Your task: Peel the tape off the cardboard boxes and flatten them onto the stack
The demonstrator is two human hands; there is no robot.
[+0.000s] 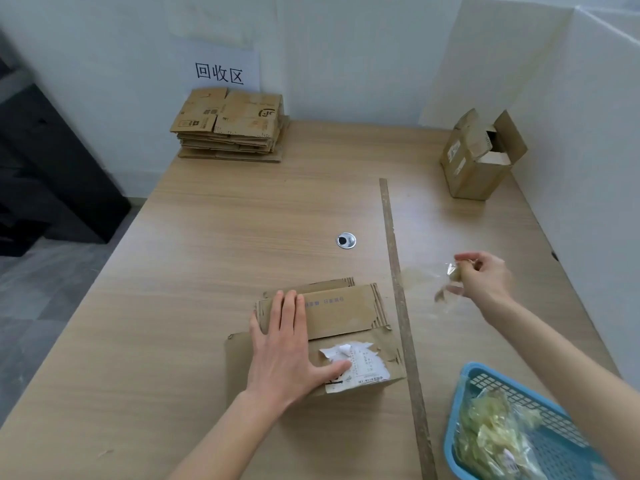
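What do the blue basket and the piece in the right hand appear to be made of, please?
Blue basket: looks like moulded plastic, with a slotted lattice wall. Piece pinched by the right hand: probably clear packing tape, glossy, crumpled and see-through.

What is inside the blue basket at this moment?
The blue basket holds a heap of crumpled, yellowish clear tape strips. Whatever lies beneath the heap is covered, and the basket's near end is out of frame.
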